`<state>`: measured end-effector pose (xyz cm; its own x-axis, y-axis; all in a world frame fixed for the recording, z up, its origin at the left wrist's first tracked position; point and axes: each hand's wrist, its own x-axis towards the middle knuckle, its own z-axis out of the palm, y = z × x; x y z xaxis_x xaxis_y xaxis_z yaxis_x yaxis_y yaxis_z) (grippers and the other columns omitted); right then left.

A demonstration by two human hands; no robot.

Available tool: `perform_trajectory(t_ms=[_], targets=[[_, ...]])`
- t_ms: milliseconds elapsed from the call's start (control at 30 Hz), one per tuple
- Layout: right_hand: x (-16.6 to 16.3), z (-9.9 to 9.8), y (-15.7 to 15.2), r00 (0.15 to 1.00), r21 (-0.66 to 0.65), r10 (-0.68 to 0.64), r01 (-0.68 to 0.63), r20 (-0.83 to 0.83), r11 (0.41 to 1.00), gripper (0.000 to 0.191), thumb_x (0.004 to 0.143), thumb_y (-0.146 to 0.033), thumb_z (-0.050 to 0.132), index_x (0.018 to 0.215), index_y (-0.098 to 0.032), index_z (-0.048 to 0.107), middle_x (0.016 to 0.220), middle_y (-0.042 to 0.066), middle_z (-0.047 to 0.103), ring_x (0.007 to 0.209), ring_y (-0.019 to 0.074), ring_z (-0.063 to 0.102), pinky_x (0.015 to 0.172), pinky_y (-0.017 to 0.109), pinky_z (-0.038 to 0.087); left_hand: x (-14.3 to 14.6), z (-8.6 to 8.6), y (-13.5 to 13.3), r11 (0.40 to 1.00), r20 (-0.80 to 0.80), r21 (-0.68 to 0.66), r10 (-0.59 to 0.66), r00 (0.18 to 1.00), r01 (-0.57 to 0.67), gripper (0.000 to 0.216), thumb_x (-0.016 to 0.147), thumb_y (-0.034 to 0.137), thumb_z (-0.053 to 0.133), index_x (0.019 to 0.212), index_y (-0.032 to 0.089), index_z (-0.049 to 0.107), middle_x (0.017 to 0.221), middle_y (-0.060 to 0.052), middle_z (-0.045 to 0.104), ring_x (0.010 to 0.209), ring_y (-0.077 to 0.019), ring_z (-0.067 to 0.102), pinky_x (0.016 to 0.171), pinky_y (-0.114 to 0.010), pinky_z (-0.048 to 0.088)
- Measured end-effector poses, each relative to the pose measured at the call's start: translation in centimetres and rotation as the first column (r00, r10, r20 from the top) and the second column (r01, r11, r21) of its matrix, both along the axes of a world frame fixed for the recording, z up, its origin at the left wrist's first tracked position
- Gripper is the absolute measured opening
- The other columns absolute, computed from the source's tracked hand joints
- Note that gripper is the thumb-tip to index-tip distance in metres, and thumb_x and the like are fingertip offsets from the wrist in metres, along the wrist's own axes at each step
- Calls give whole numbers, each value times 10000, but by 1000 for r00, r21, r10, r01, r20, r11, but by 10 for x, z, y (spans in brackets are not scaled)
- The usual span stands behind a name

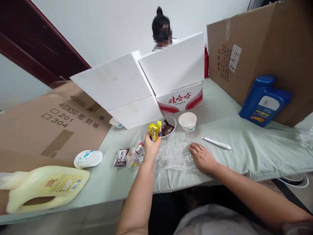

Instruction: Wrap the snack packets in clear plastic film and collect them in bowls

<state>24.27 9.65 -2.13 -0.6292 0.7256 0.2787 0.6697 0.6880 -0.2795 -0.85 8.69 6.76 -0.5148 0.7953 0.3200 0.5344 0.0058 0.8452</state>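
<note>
My left hand (151, 148) is closed around a few small yellow wrapped snack packets (154, 131), held at the left rim of a clear plastic bowl (173, 131). Inside that bowl lie dark brown packets (167, 127). My right hand (202, 157) rests with fingers stretched out on the edge of a crumpled clear plastic bag (177, 156), spread on the cloth. Left of my left hand sit a clear bag with red and yellow wrapping in it (136, 154) and a brown packet (121, 157). A white paper cup (187, 122) stands upright behind my right hand.
A white utility knife (216, 143) lies to the right. White boxes (178, 98) stand at the back, a person (161, 29) behind them. Cardboard boxes (78, 117) flank both sides. A blue bottle (264, 101), a tipped paper cup (88, 159) and a pale yellow jug (49, 187) are nearby.
</note>
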Motion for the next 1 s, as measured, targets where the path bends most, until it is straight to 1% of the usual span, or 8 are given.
perform_trajectory(t_ms=[100, 233, 367, 467, 533, 767, 900, 1000], targets=[[0, 1, 0, 1000, 0, 0, 0, 4, 1000, 382, 913, -165, 434, 1265, -96, 567, 1351, 163, 538, 1284, 297, 445, 1063, 469, 385, -7, 32, 34, 991, -360, -98, 52, 931, -93, 312, 671, 192, 679, 970, 201, 587, 879, -41, 653, 837, -227, 621, 779, -337, 471], [1, 2, 0, 1000, 8, 0, 0, -13, 1000, 376, 920, -175, 423, 1260, -110, 571, 1344, 160, 544, 1275, 295, 453, 1050, 479, 398, 5, 48, 60, 944, -674, -319, -159, 721, -90, 522, 627, 167, 762, 1116, 196, 581, 1112, -139, 620, 1090, -346, 549, 920, -468, 423], [0, -1, 0, 999, 19, 2, -2, -48, 1000, 378, 910, -164, 428, 1258, -145, 574, 1326, 148, 562, 1262, 283, 472, 1037, 485, 409, 46, 20, 33, 968, -755, -230, -245, 609, 105, 339, 745, 233, 706, 1070, 211, 613, 1114, -131, 593, 1091, -323, 527, 925, -462, 432], [-2, -4, 1, 999, 39, -5, 6, -36, 999, 377, 919, -176, 424, 1261, -119, 573, 1339, 159, 553, 1281, 290, 457, 1046, 471, 400, 75, -11, -9, 813, -638, -382, -576, 511, 439, 136, 789, 280, 683, 912, 235, 647, 920, -66, 623, 922, -246, 583, 826, -368, 489], [0, -5, 1, 1000, 37, -12, 12, -5, 999, 388, 921, -180, 427, 1276, -102, 563, 1362, 163, 538, 1301, 296, 441, 1056, 463, 392, 80, -26, -36, 743, -581, -475, -667, 467, 470, 205, 749, 368, 736, 884, 237, 653, 948, -68, 629, 948, -262, 578, 823, -396, 495], [45, 13, -13, 997, -71, -68, 70, 34, 995, 421, 913, -343, 517, 1270, -128, 585, 1393, 176, 510, 1325, 326, 423, 1065, 498, 386, 16, -41, -108, 717, -496, -512, -696, 519, 472, 356, 675, 333, 804, 979, 254, 637, 1206, -80, 606, 1214, -314, 508, 1000, -502, 446], [70, 30, -36, 974, -160, 219, -226, -61, 961, 639, 848, -532, 596, 1359, -161, 508, 1459, 144, 444, 1393, 315, 319, 1100, 484, 355, -12, -48, -129, 750, -490, -434, -661, 569, 498, 168, 776, 214, 671, 932, 267, 643, 1136, -64, 648, 1199, -283, 547, 978, -467, 491], [75, 34, -50, 923, -251, 376, -385, -86, 888, 608, 810, -454, 669, 1337, -186, 525, 1457, 128, 452, 1394, 309, 320, 1110, 497, 340, -11, -48, -135, 743, -449, -403, -669, 592, 534, 119, 832, 160, 546, 814, 250, 622, 1024, -59, 673, 1156, -254, 582, 962, -440, 508]])
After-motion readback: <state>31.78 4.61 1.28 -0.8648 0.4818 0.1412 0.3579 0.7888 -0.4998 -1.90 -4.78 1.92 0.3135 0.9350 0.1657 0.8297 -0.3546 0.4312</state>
